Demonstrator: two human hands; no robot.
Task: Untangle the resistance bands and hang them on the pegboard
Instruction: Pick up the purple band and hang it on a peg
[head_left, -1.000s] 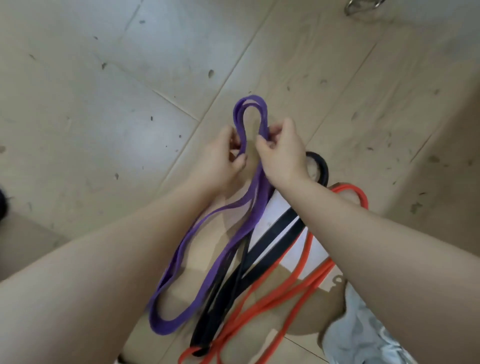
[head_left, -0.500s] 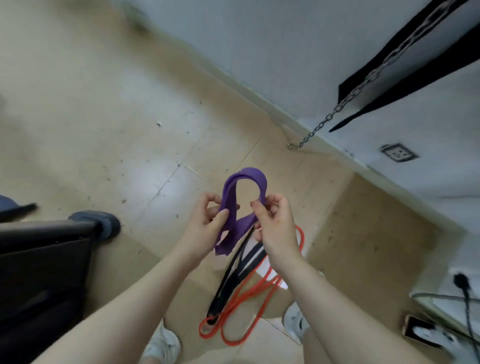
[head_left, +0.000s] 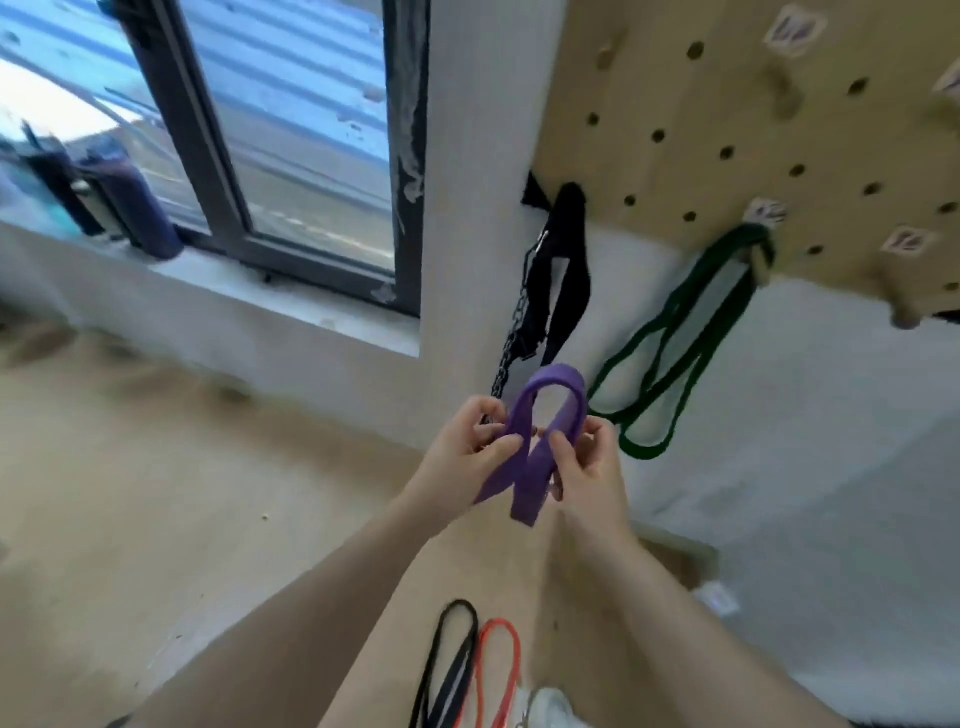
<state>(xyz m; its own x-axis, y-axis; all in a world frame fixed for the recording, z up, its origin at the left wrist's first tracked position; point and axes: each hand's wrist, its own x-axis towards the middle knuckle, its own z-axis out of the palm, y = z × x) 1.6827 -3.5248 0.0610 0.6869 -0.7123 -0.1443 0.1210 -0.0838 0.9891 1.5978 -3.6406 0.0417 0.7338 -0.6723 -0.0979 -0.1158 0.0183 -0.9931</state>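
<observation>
In front of the white wall, at the middle of the view, the purple band (head_left: 540, 447) is held up between both hands, its top bent into a smooth arch that rises above the fingertips while its two flat strands run down and cross just below them. The left hand (head_left: 470, 452) pinches the left strand, thumb on the near face and curled fingers behind it; the right hand (head_left: 589, 467) pinches the right strand the same way, thumb pressed to the front. The band is a wide, matte ribbon of rubber, and its folded lower end hangs beside the wrists. Up to the right, the pegboard (head_left: 727, 104) is pale wood drilled with round holes in rows, with short wooden pegs standing out of it. A dark green band (head_left: 670, 343) hangs from one peg in long, narrow loops against the wall. On the tan floor between the forearms lie a thin black band (head_left: 452, 665) and a red band (head_left: 498, 670), side by side, each a slim rounded loop.
</observation>
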